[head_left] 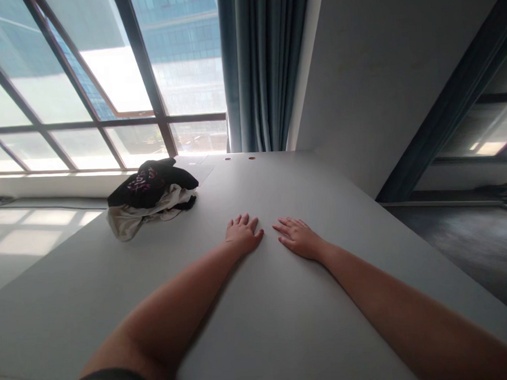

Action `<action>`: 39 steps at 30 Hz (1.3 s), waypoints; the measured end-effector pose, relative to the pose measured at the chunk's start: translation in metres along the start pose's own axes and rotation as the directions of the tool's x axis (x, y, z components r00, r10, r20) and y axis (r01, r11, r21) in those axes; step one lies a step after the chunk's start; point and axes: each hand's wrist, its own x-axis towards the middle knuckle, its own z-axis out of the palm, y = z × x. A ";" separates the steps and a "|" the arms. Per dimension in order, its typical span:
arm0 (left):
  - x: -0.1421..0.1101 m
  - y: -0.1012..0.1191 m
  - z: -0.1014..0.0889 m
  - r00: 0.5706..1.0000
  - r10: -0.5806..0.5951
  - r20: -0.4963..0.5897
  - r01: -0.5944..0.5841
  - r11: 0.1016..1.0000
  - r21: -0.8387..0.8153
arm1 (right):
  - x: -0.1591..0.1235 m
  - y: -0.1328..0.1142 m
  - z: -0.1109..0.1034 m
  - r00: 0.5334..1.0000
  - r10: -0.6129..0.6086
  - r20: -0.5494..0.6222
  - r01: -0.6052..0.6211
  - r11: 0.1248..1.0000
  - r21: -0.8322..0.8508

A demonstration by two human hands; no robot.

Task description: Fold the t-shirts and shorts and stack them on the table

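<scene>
Both palms rest face down on a white table. My left hand lies flat near the middle with its fingers spread, holding nothing. A short gap to the right, my right hand also lies flat, fingers apart, with nothing in it. Beyond my left hand, at the table's left side, sits a crumpled heap of clothing: a black garment with pink markings lies on top of a beige cloth.
Two small round holes show at the table's far end. Behind it hang blue curtains beside large framed windows, one pane tilted open. A grey wall rises at the right, with dark floor past the table's right edge.
</scene>
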 end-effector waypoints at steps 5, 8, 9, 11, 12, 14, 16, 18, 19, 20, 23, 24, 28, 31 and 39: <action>0.003 -0.011 0.001 1.000 0.024 -0.003 -0.024 1.000 -0.019 | 0.000 0.000 0.000 1.000 0.008 0.007 -0.008 1.000 -0.003; 0.004 -0.013 0.001 1.000 0.027 -0.011 -0.027 1.000 -0.016 | 0.000 -0.001 0.000 1.000 0.009 0.008 -0.009 1.000 0.000; 0.004 -0.014 0.001 1.000 0.027 -0.015 -0.028 1.000 -0.014 | 0.000 -0.001 0.000 1.000 0.008 0.007 -0.008 1.000 0.002; 0.004 -0.014 0.001 0.999 0.031 -0.026 -0.031 0.999 -0.012 | 0.000 -0.002 -0.001 1.000 0.008 0.007 -0.008 1.000 0.006; 0.004 -0.015 0.001 0.999 0.033 -0.029 -0.034 0.999 -0.011 | 0.000 -0.002 -0.001 1.000 0.008 0.007 -0.009 1.000 0.008; 0.004 -0.017 0.000 0.999 0.037 -0.029 -0.037 0.999 -0.009 | 0.000 -0.002 -0.001 1.000 0.008 0.011 -0.008 1.000 0.010; 0.005 -0.020 -0.001 0.999 0.033 -0.023 -0.034 0.999 -0.007 | 0.000 -0.002 -0.001 1.000 0.006 0.011 -0.006 1.000 0.011; 0.007 -0.024 -0.002 1.000 0.015 -0.015 -0.015 1.000 -0.006 | 0.000 -0.001 0.000 1.000 0.004 0.006 -0.004 1.000 0.015; 0.008 -0.026 -0.003 1.000 0.002 -0.011 -0.002 1.000 -0.007 | 0.001 0.000 0.001 1.000 0.004 0.003 -0.004 1.000 0.017; 0.008 -0.028 -0.003 1.000 -0.010 -0.007 0.010 1.000 -0.007 | 0.001 0.000 0.001 1.000 0.004 0.002 -0.004 1.000 0.019; 0.010 -0.032 -0.003 1.000 -0.020 -0.008 0.020 1.000 -0.007 | 0.000 0.000 0.001 1.000 0.005 0.001 -0.005 1.000 0.022; 0.010 -0.033 -0.002 1.000 -0.014 -0.014 0.014 1.000 -0.004 | 0.000 -0.001 0.001 1.000 0.005 0.001 -0.005 1.000 0.022; 0.009 -0.032 -0.001 0.999 0.006 -0.031 -0.006 1.000 0.018 | -0.001 -0.003 0.000 1.000 0.005 0.004 -0.005 1.000 0.022; 0.009 -0.032 0.000 0.999 0.009 -0.033 -0.008 1.000 0.021 | -0.001 -0.004 -0.001 1.000 0.008 0.007 -0.008 1.000 0.014; 0.010 -0.032 0.001 1.000 0.003 -0.026 -0.003 1.000 0.018 | 0.000 -0.002 0.000 1.000 0.000 0.004 0.000 1.000 0.017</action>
